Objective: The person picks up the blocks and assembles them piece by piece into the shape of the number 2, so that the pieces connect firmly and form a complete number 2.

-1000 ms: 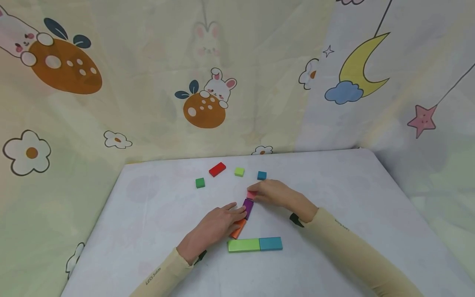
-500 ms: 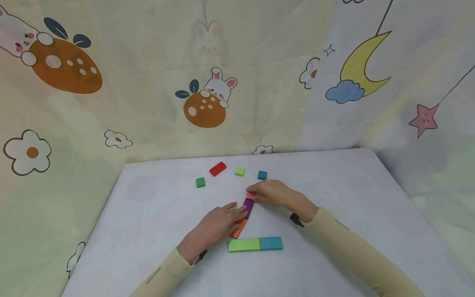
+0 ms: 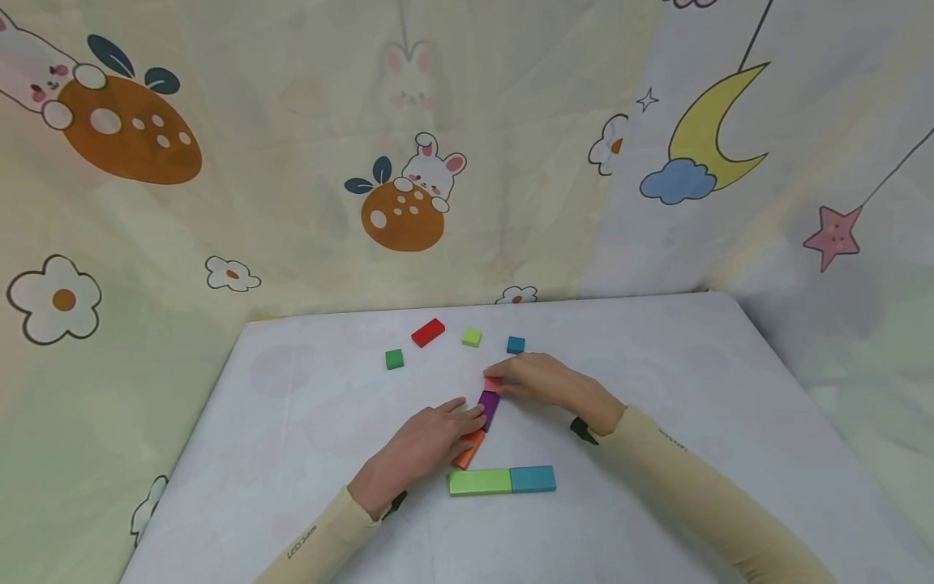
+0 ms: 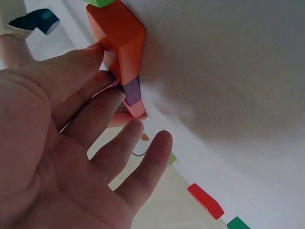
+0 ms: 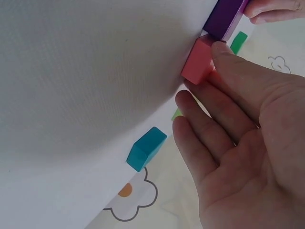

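In the head view, a line of blocks slants up the white table: an orange block (image 3: 470,451), a purple block (image 3: 490,410) and a pink block (image 3: 492,384). My left hand (image 3: 426,442) rests along the lower two, its fingers mostly straight. Seen from the left wrist, the thumb touches the orange block (image 4: 119,40) and fingertips lie at the purple block (image 4: 132,91). My right hand (image 3: 549,383) pinches the pink block (image 5: 198,61) between thumb and fingers, its end against the purple block (image 5: 224,19).
Below the line, a long light green block (image 3: 479,483) and a teal block (image 3: 533,478) lie end to end. Farther back are a green cube (image 3: 394,359), a red block (image 3: 428,332), a lime cube (image 3: 471,337) and a blue cube (image 3: 516,345). Printed cloth hangs behind the table.
The pink block has shifted very slightly left in my right hand, closing up against the purple block. My left hand stays where it was.
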Tool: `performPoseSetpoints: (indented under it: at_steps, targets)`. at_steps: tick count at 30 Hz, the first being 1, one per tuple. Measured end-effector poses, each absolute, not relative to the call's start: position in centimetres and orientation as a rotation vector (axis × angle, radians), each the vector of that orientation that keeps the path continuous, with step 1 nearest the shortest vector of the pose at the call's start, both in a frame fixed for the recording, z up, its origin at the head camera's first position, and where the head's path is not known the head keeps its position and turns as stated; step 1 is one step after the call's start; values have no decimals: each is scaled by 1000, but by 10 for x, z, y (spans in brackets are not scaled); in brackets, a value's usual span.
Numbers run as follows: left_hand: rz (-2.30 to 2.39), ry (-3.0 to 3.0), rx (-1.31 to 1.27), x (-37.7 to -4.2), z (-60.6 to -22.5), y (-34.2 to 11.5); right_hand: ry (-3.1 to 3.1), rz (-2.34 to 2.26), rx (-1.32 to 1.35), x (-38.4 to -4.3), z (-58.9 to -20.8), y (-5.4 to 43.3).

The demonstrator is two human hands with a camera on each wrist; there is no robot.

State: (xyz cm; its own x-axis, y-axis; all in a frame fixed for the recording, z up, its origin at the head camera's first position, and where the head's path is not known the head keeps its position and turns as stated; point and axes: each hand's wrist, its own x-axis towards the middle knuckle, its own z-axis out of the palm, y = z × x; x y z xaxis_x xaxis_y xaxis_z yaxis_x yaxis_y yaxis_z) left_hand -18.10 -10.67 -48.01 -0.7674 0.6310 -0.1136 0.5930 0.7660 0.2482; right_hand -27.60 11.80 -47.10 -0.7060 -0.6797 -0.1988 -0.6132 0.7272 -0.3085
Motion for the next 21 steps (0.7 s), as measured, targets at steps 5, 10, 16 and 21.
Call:
performPoseSetpoints:
  at_steps: [5,10,16,21]
  targets:
    - [304,2771,978,-181,-479,-106,2633,-323,-1040,-275,-470,119]
    - [310,2777,993,-180,-479,-107,2633,-321,-1034,-276,-470,119]
    - [310,2772,982,-180,-478,-106,2631,-330,-1016,-276,-470,118]
    - [316,2769,964,-179,-477,-106,2630,-334,-993,-276,-471,118]
